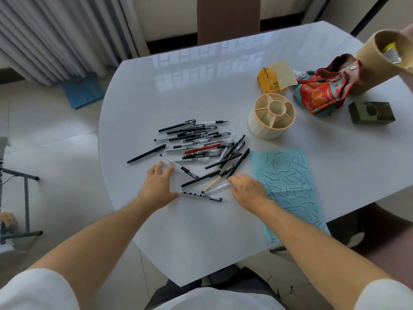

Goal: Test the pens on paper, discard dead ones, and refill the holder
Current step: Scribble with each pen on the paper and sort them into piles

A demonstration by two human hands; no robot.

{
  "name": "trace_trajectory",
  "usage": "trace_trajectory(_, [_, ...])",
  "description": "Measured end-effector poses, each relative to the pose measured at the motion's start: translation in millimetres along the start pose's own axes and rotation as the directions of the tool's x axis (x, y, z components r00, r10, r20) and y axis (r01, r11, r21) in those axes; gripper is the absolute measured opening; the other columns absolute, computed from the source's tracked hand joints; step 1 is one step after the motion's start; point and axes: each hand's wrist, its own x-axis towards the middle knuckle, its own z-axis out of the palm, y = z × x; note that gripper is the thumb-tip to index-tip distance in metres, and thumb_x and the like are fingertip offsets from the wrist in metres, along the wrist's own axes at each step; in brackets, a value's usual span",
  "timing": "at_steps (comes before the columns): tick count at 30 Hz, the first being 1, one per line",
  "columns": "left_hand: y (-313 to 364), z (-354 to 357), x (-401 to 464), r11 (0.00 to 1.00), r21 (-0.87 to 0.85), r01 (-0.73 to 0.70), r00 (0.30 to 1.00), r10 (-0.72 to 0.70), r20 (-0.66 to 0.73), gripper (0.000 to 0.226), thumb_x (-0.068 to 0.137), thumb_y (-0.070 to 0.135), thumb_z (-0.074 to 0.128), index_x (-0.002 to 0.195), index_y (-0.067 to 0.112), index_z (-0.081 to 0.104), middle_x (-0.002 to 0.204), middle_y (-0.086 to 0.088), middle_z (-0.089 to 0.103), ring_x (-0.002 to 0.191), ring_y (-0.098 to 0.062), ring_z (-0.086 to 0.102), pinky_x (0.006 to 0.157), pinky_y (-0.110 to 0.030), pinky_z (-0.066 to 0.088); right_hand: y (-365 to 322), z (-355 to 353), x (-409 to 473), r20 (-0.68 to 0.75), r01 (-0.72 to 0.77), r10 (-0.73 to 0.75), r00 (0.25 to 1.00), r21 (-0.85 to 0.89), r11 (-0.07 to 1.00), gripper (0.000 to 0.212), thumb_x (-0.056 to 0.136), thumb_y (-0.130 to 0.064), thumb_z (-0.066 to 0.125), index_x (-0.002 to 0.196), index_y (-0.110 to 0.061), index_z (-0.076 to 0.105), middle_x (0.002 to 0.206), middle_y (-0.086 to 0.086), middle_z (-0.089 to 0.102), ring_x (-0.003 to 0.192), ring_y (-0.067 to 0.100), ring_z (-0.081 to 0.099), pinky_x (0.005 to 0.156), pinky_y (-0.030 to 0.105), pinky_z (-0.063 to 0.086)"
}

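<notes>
A person sits at a white counter (201, 86), seen from a head-worn camera looking down over both bare forearms. A loose pile of pens (196, 144) lies just ahead of the hands, most of them black, a few clear or red. The far pens run roughly left to right; the near ones fan out at crossing angles.

The left hand (158, 186) rests flat on the counter at the pile's near-left edge, fingers spread and relaxed, gripping nothing. Its fingertips sit just beside a clear pen with a black grip (178, 166), which slants from far-left to near-right. The right hand (248, 189) lies at the near-right edge, fingers loosely extended and also holding nothing — its fingertips reach the ends of a gold-barrelled pen (218, 181) and a long black pen (239, 163), both angled toward far-right.

A sheet of pale blue paper (288, 186), covered in short black test strokes, lies under and beside the right wrist. The round cream holder (271, 115), divided into compartments (all appear empty), stands well beyond the right hand, past the pile.

Judging by this layout, the right hand is the nearer one to paper and holder alike — any pen chosen would travel rightward to the paper, then forward to the holder.
</notes>
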Motion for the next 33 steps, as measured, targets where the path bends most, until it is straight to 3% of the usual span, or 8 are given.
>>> trace_trajectory(6, [-4.4,2.3,-8.1,0.997,-0.073,-0.009,0.999,0.012,0.04,0.084,0.086,0.04,0.07,0.155,0.026,0.025,0.168,-0.005,0.001,0.155,-0.027,-0.002,0.118,-0.048,0.033,-10.3,-0.5,-1.6,0.049,-0.084,0.09,0.995,-0.099,0.991,0.013,0.092,-0.016,0.052,0.102,-0.017,0.061,0.102,0.003,0.063,0.096,0.029,0.062,0.074,0.036,0.052])
trace_trajectory(12, [17.8,5.2,-36.6,0.975,-0.212,-0.061,0.989,0.03,-0.144,0.052,0.09,0.022,0.064,0.14,0.022,0.047,0.159,-0.008,0.026,0.146,-0.027,0.022,0.113,-0.043,0.038,0.6,-9.4,-26.4,-0.05,-0.359,0.374,0.926,0.193,0.913,0.012,0.081,-0.03,0.06,0.087,-0.021,0.055,0.077,-0.001,0.066,0.072,0.029,0.06,0.063,0.031,0.043])
trace_trajectory(15, [41.1,12.2,-54.2,0.946,-0.273,-0.172,0.971,0.115,-0.211,0.041,0.089,0.017,0.065,0.128,0.023,0.057,0.147,-0.001,0.042,0.139,-0.021,0.033,0.109,-0.035,0.04,16.3,-15.7,-45.4,-0.058,-0.43,0.518,0.853,0.482,0.763,0.012,0.082,-0.022,0.065,0.078,-0.019,0.054,0.065,0.0,0.062,0.06,0.021,0.056,0.054,0.03,0.041])
trace_trajectory(18, [75.4,18.2,-64.4,0.886,-0.375,-0.271,0.954,0.194,-0.229,0.03,0.091,0.022,0.064,0.121,0.027,0.062,0.129,0.01,0.055,0.119,-0.01,0.051,0.101,-0.029,0.045,25.2,-23.2,-63.3,0.031,-0.339,0.611,0.791,0.854,0.395,0.012,0.087,-0.003,0.061,0.077,-0.009,0.058,0.065,0.011,0.069,0.057,0.02,0.06,0.058,0.037,0.053])
trace_trajectory(20, [103.9,17.8,-68.9,0.806,-0.538,-0.247,0.969,0.204,-0.139,0.028,0.095,0.03,0.061,0.123,0.033,0.061,0.119,0.017,0.062,0.101,0.0,0.06,0.092,-0.03,0.052,24.3,-28.8,-74.1,0.119,-0.237,0.57,0.813,0.962,0.137,0.012,0.089,0.004,0.057,0.082,-0.006,0.061,0.071,0.014,0.072,0.06,0.023,0.065,0.062,0.035,0.059])
trace_trajectory(23, [146.9,18.8,-71.6,0.68,-0.712,-0.176,0.958,0.285,0.036,0.031,0.098,0.04,0.058,0.128,0.037,0.059,0.106,0.017,0.069,0.088,-0.001,0.067,0.085,-0.028,0.055,20.9,-32.3,-85.9,0.164,-0.168,0.456,0.875,0.985,-0.032,0.014,0.093,0.004,0.054,0.086,-0.004,0.063,0.078,0.021,0.073,0.066,0.028,0.068,0.067,0.036,0.062])
trace_trajectory(26, [177.9,20.1,-70.8,0.636,-0.762,-0.122,0.94,0.321,0.117,0.025,0.1,0.035,0.058,0.123,0.026,0.064,0.088,0.003,0.074,0.075,-0.011,0.071,0.075,-0.028,0.058,21.9,-33.8,-91.0,0.164,-0.146,0.382,0.91,0.986,-0.077,0.017,0.098,0.0,0.053,0.088,-0.001,0.066,0.079,0.022,0.072,0.068,0.029,0.069,0.07,0.039,0.062])
trace_trajectory(33, [195.8,24.4,-60.8,0.742,-0.648,-0.173,0.965,0.261,0.041,0.016,0.097,0.029,0.064,0.093,0.018,0.074,0.073,0.004,0.071,0.066,-0.008,0.067,0.064,-0.021,0.051,39.2,-41.3,-92.8,0.181,-0.178,0.296,0.938,0.983,-0.039,0.021,0.105,-0.013,0.055,0.099,0.003,0.066,0.083,0.017,0.074,0.069,0.026,0.07,0.072,0.034,0.062])
